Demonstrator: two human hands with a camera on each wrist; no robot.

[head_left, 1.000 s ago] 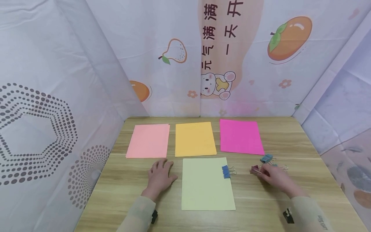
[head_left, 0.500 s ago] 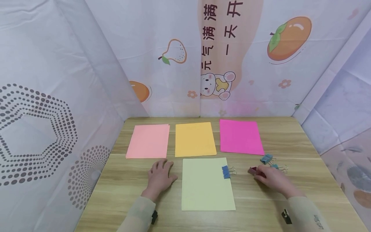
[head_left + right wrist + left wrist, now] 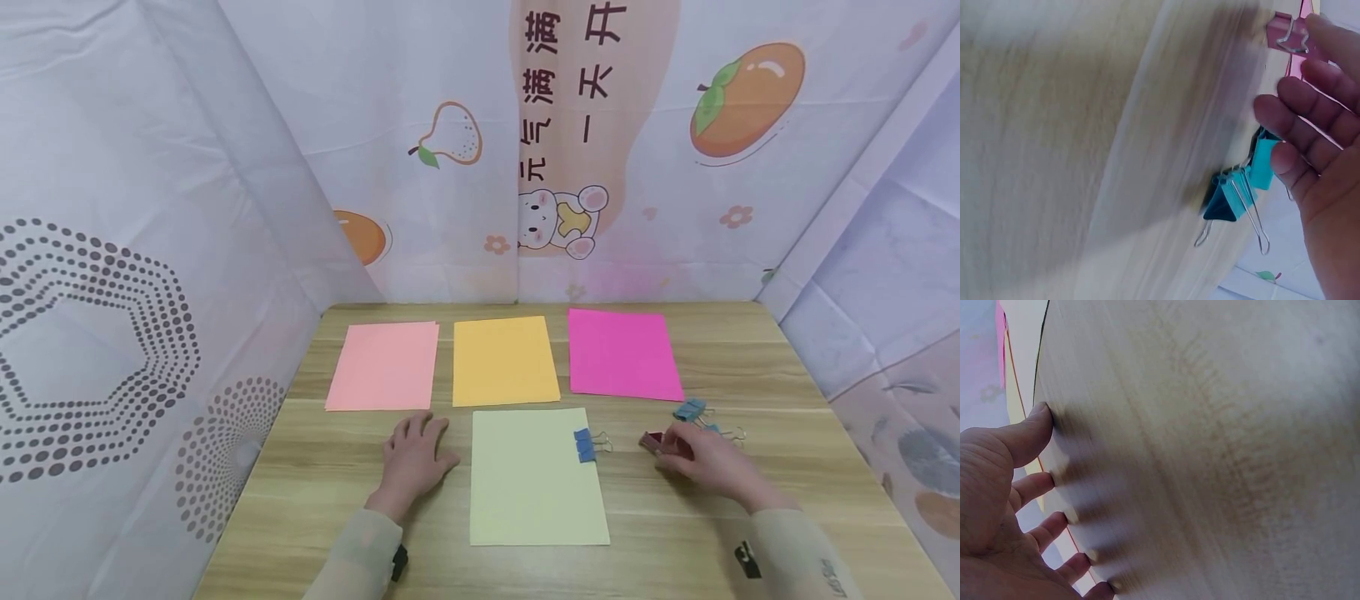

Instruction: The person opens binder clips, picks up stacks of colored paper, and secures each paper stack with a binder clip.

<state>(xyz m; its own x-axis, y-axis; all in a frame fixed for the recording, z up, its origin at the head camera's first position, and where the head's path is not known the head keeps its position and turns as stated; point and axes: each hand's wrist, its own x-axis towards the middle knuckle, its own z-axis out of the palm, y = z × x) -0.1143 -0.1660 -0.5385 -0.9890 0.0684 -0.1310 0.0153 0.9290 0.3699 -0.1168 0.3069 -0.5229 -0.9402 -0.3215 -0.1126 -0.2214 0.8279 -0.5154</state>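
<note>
My right hand [image 3: 701,457] pinches a dark red binder clip [image 3: 651,442] between thumb and fingers, right of the pale green paper. In the right wrist view the clip [image 3: 1285,32] looks pink, with a silver wire handle folded against it. Two teal binder clips [image 3: 691,409] lie just beyond that hand, partly hidden by it. My left hand [image 3: 412,457] rests on the table with fingers spread, its thumb near the left edge of the pale green paper [image 3: 532,492]. A blue binder clip [image 3: 585,446] sits on that paper's right edge, wire handles pointing right.
Along the back of the wooden table [image 3: 300,500] lie a salmon-pink sheet [image 3: 386,367], an orange-yellow sheet [image 3: 504,360] and a magenta sheet [image 3: 622,354]. Printed white cloth [image 3: 450,233] hangs behind the table and at both sides.
The right hand has shifted the dark red clip slightly left and turned it, uncovering more of the teal clips. The left hand and the papers have stayed put.
</note>
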